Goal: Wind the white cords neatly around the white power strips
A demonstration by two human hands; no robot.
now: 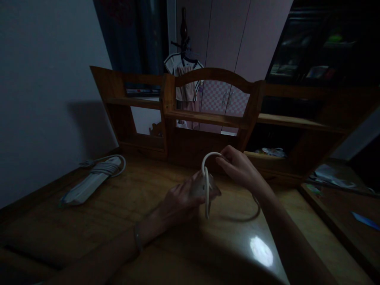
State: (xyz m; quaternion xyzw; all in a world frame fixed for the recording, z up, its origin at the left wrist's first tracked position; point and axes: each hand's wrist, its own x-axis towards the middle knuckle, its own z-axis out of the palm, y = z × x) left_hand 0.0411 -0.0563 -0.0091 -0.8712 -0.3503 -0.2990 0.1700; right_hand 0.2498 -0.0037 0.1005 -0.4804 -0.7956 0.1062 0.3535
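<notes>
My left hand (179, 201) is closed around a pale, box-like power strip (197, 187), seen nearly end-on above the desk, with small dark holes in its face. A white cord (207, 190) loops over the near end of the strip and arches up to the right. My right hand (239, 166) pinches this cord between thumb and fingers, a little above and right of the strip. More of the cord hangs down behind my right wrist. The fingers of my left hand are partly hidden by the strip.
A second white power strip (89, 184) with its grey cord wound round one end lies left on the wooden desk (142, 182). A wooden shelf unit (204, 116) stands along the back. Towards the right is a lower surface with a blue flat item (365, 220).
</notes>
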